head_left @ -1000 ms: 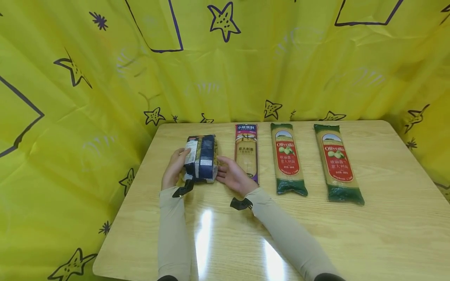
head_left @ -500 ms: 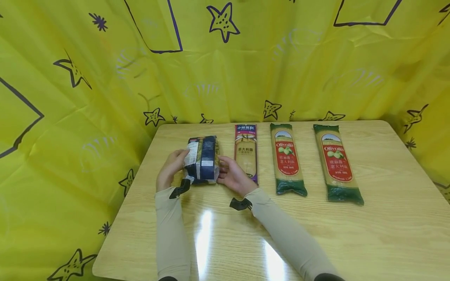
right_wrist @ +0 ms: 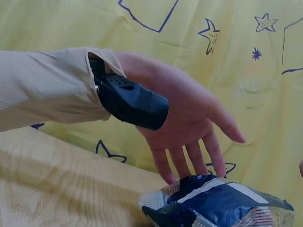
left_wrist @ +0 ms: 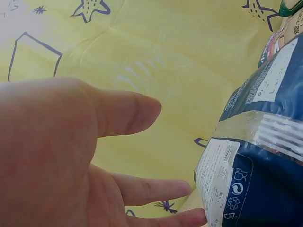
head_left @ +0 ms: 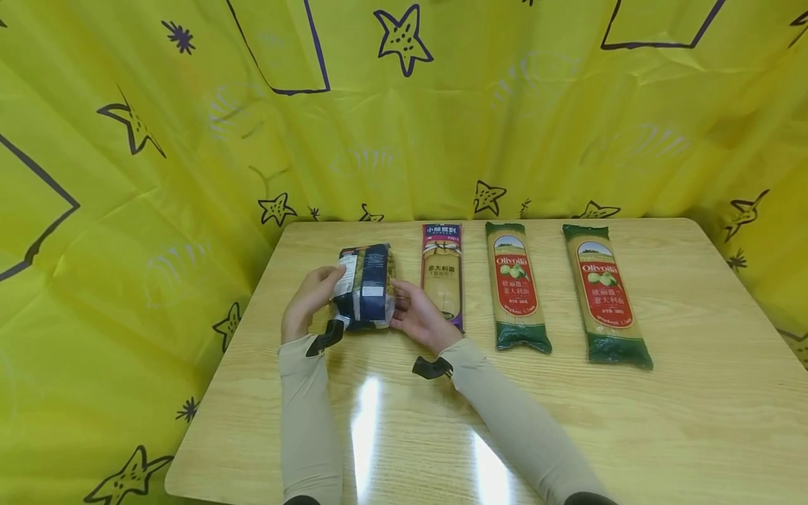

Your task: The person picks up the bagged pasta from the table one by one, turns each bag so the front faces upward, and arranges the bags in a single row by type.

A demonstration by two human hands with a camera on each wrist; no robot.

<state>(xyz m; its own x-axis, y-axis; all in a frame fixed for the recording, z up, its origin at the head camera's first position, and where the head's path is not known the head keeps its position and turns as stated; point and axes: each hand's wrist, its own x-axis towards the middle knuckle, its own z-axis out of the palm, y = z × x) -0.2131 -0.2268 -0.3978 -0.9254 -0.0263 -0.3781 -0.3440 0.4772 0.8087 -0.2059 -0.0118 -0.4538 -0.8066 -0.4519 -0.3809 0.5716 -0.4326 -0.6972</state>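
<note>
A plump dark blue pasta bag (head_left: 366, 286) with clear strips and a white label lies at the left part of the table, between both hands. My left hand (head_left: 309, 300) is at its left side. In the left wrist view the left fingers (left_wrist: 156, 190) are straight, their tips right at the label edge, and the thumb stands apart from the bag. On the other side, my right hand (head_left: 419, 317) has its fingertips at the bag's right edge. The right wrist view shows those fingers (right_wrist: 194, 158) extended and spread, reaching down to the bag (right_wrist: 222, 201).
Right of the bag lies a slim purple-edged spaghetti pack (head_left: 442, 277). Two green-ended spaghetti packs, one in the middle (head_left: 517, 287) and one farther right (head_left: 607, 294), lie beyond it. A yellow patterned curtain (head_left: 404, 140) borders the wooden table (head_left: 707, 393).
The pasta bag has shifted slightly to the right, up to my right fingers. My left wrist has moved a little left, while the right hand has stayed nearly still.
</note>
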